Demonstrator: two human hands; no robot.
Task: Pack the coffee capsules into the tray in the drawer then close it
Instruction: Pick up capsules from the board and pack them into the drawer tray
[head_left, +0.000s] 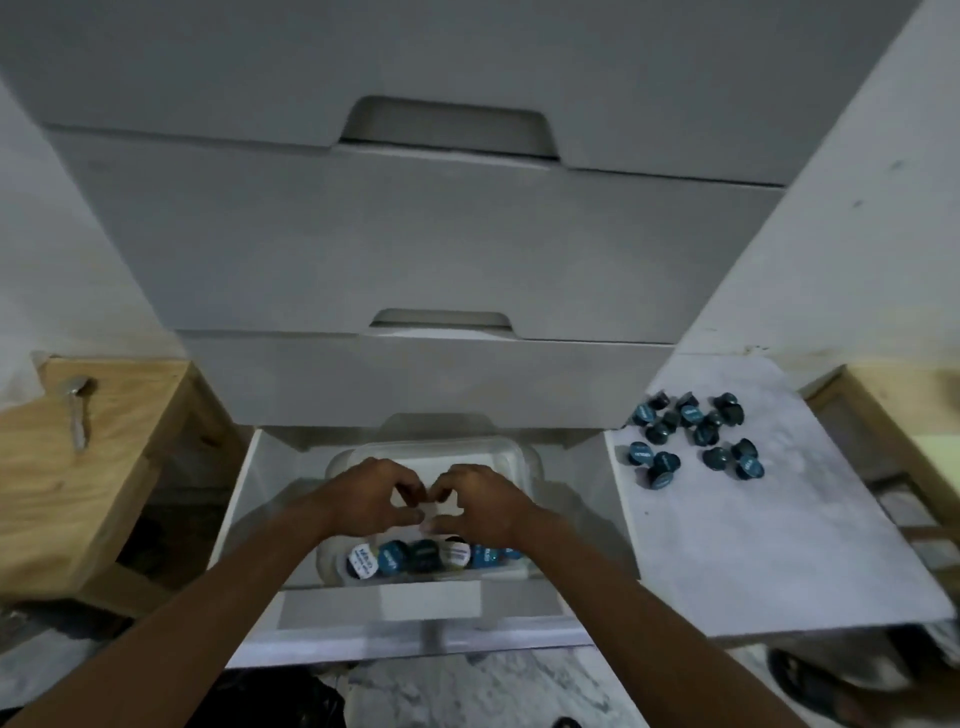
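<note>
Our left hand (371, 499) and right hand (475, 501) are hovering together over the tray, fingers curled inward and nearly touching; we cannot tell whether either is pinching a capsule. Going largest to smallest, we are looking down at the pulled-out bottom drawer (244, 488), which is leaving the clear tray (519, 457) reachable from above. We are filling it from the near edge, where a row of capsules (410, 557) is sitting lids up. On the white worktop (779, 545) to our right, loose capsules (691, 436) are waiting within reach.
</note>
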